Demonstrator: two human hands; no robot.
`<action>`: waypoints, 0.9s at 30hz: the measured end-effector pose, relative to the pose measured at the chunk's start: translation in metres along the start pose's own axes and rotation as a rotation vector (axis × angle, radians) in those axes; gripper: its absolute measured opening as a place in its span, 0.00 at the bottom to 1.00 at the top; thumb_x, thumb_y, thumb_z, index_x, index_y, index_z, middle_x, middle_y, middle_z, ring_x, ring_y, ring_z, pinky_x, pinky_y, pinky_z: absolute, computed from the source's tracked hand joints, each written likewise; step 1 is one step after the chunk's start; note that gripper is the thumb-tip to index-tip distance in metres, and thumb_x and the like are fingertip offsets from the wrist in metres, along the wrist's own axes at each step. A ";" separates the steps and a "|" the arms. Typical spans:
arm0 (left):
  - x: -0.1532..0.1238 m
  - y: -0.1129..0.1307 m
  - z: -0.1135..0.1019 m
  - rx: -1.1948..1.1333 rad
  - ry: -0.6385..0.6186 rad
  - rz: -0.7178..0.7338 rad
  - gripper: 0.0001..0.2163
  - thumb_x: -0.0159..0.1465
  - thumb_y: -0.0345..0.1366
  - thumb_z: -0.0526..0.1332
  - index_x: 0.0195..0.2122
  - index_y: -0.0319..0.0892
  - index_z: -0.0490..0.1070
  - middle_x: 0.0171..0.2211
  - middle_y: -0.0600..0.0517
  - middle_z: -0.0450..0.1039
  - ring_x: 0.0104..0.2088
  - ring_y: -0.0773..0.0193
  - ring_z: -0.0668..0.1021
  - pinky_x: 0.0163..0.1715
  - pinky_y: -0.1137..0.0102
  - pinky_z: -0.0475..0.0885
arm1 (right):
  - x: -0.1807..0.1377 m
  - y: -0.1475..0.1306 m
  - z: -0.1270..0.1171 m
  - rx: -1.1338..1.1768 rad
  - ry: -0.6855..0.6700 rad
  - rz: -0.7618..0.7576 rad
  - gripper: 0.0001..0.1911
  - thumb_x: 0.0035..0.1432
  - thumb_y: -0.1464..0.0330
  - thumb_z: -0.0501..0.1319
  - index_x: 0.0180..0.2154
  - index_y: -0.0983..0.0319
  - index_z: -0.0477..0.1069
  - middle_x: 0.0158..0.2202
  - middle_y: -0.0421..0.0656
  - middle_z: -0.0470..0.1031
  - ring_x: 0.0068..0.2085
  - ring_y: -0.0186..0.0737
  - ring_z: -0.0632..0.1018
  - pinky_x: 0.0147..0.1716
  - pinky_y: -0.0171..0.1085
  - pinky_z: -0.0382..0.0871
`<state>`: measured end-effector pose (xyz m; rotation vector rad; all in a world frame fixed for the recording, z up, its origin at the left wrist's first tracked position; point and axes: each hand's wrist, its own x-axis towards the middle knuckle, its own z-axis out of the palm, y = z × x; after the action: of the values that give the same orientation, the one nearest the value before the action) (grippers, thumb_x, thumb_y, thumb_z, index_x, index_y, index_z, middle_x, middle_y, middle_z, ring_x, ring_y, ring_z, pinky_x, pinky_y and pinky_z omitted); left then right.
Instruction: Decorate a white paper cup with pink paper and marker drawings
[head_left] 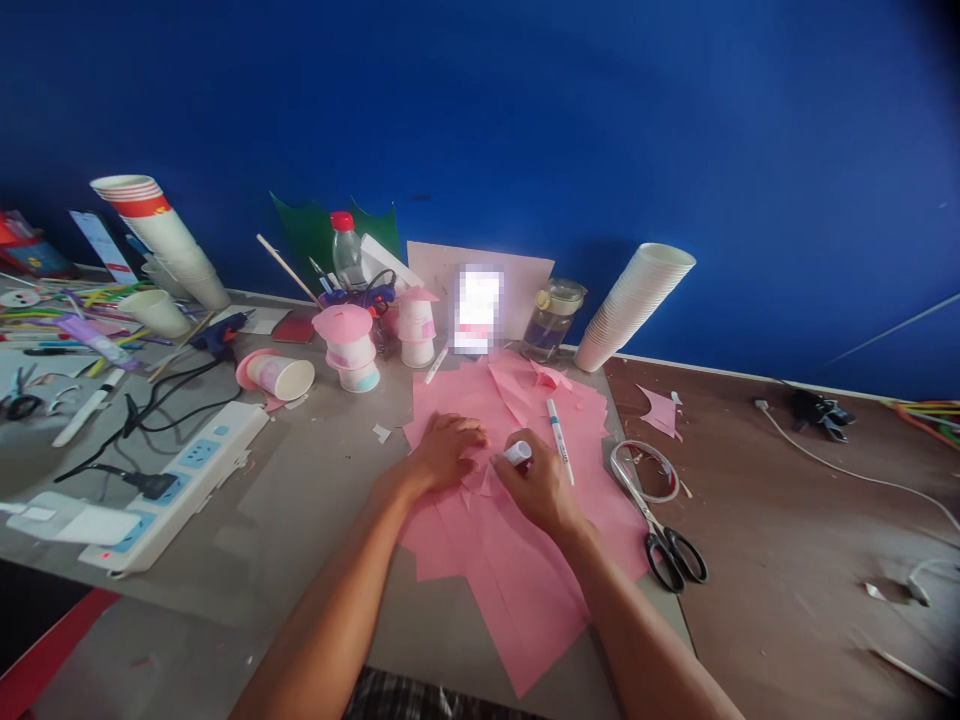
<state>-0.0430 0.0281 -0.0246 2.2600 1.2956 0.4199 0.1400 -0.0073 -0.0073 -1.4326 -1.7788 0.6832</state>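
Observation:
My left hand [444, 450] rests palm down on a spread of pink paper sheets [517, 560], its fingers curled over a small pink piece. Just right of it, my right hand [534, 482] is closed round a small white glue stick [517, 452], whose tip points toward the left hand. A white pen with a blue cap [559, 438] lies on the pink paper just beyond the right hand. Black-handled scissors [658, 520] lie to the right on the table.
A white power strip [176, 480] with black cables lies at left. Behind the paper stand pink-decorated paper cups [346, 345], a lit phone [477, 310], a glass jar [551, 320], a water bottle [346, 250] and leaning cup stacks [634, 300]. Cables and scraps lie at right.

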 end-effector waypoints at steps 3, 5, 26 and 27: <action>0.000 0.000 0.000 -0.012 0.009 -0.002 0.15 0.57 0.30 0.61 0.44 0.48 0.75 0.56 0.52 0.70 0.59 0.54 0.66 0.61 0.55 0.56 | -0.001 -0.002 0.007 -0.066 -0.093 -0.065 0.05 0.51 0.69 0.57 0.26 0.58 0.60 0.22 0.37 0.66 0.23 0.35 0.65 0.25 0.34 0.59; 0.000 0.001 -0.001 -0.012 -0.004 -0.008 0.15 0.56 0.29 0.61 0.44 0.48 0.75 0.56 0.52 0.70 0.59 0.54 0.66 0.61 0.56 0.55 | -0.003 -0.005 0.008 -0.088 -0.143 -0.056 0.06 0.52 0.68 0.57 0.26 0.58 0.60 0.21 0.38 0.66 0.23 0.35 0.65 0.24 0.34 0.58; 0.000 0.009 0.009 0.028 0.055 -0.049 0.07 0.61 0.33 0.59 0.41 0.47 0.70 0.53 0.52 0.70 0.56 0.53 0.65 0.62 0.46 0.45 | -0.001 -0.003 0.003 -0.041 -0.099 -0.013 0.07 0.52 0.66 0.60 0.26 0.58 0.62 0.21 0.37 0.67 0.25 0.36 0.67 0.27 0.34 0.61; 0.001 0.008 0.009 0.027 0.055 -0.053 0.07 0.61 0.34 0.60 0.41 0.47 0.70 0.52 0.52 0.70 0.56 0.52 0.65 0.62 0.46 0.46 | -0.001 -0.003 0.004 -0.071 -0.101 -0.044 0.07 0.52 0.68 0.59 0.25 0.58 0.62 0.21 0.38 0.67 0.25 0.37 0.68 0.28 0.35 0.61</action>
<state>-0.0321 0.0227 -0.0274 2.2459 1.3933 0.4512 0.1350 -0.0090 -0.0081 -1.4231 -1.9239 0.6861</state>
